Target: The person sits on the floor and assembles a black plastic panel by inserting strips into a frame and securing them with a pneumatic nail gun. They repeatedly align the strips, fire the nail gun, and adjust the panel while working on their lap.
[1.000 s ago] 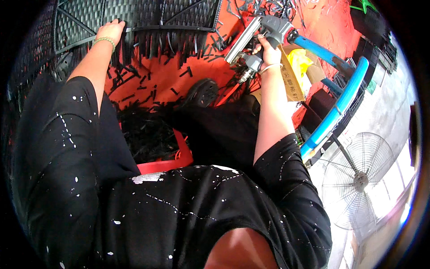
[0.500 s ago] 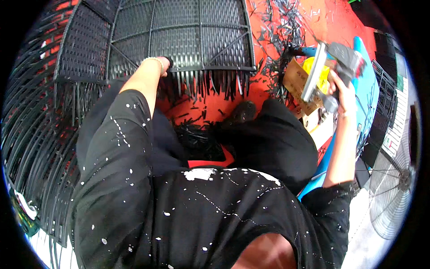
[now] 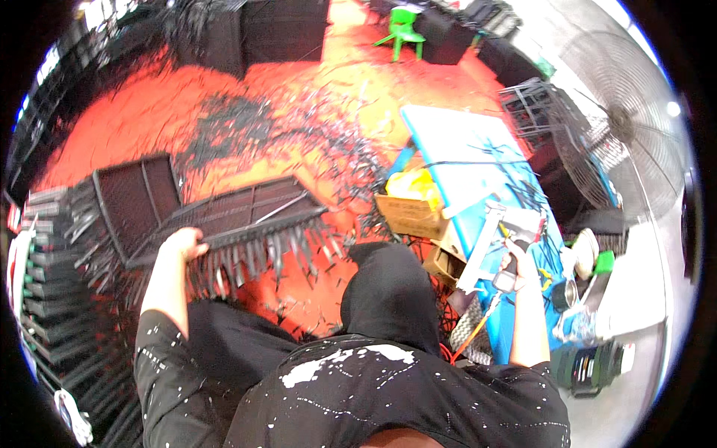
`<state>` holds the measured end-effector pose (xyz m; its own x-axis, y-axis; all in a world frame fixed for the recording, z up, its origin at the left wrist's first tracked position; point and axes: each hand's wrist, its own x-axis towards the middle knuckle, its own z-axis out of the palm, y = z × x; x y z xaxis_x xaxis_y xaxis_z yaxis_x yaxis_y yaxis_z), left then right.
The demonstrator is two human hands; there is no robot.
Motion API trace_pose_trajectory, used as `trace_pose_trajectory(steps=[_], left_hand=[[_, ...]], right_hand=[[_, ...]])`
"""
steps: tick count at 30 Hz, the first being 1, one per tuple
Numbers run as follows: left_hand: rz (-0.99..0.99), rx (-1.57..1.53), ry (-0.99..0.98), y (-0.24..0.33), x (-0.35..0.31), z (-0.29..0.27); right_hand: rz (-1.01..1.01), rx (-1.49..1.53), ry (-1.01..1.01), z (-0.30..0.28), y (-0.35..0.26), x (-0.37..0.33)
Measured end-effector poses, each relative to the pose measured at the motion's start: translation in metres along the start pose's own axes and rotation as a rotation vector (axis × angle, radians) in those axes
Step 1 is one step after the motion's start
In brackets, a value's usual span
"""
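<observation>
A black woven wicker panel [image 3: 246, 213] on a metal frame stands tilted in front of me, with loose strips hanging in a fringe from its near edge. My left hand [image 3: 183, 245] is closed on that near edge, close to the corner where a second woven section [image 3: 138, 194] joins at an angle. In my right hand [image 3: 519, 269] is a staple gun [image 3: 482, 246], gripped by its handle, over the blue table [image 3: 478, 142] on the right. Its long pale magazine is angled away from me. An orange hose [image 3: 478, 328] runs below it.
A cardboard box [image 3: 409, 216] with a yellow bag [image 3: 414, 187] stands beside the blue table. Black strip scraps [image 3: 231, 127] litter the red floor. A large fan [image 3: 624, 123] stands at the right, a green chair [image 3: 403, 33] far off. Black curved rods [image 3: 67, 299] are at my left.
The view has swung up to show more of the room. The panel now lies flatter and lower in view. My right hand has carried the staple gun over the blue table; my left still grips the edge.
</observation>
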<state>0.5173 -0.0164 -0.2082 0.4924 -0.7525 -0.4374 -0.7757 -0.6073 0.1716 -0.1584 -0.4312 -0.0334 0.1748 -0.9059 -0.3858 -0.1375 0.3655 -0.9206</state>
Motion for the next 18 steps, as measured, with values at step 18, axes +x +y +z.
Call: trace_pose_trajectory(steps=[18], left_hand=[[0.205, 0.145, 0.142, 0.118, -0.099, -0.063]], right_hand=[[0.12, 0.356, 0.012, -0.118, 0.092, 0.039]])
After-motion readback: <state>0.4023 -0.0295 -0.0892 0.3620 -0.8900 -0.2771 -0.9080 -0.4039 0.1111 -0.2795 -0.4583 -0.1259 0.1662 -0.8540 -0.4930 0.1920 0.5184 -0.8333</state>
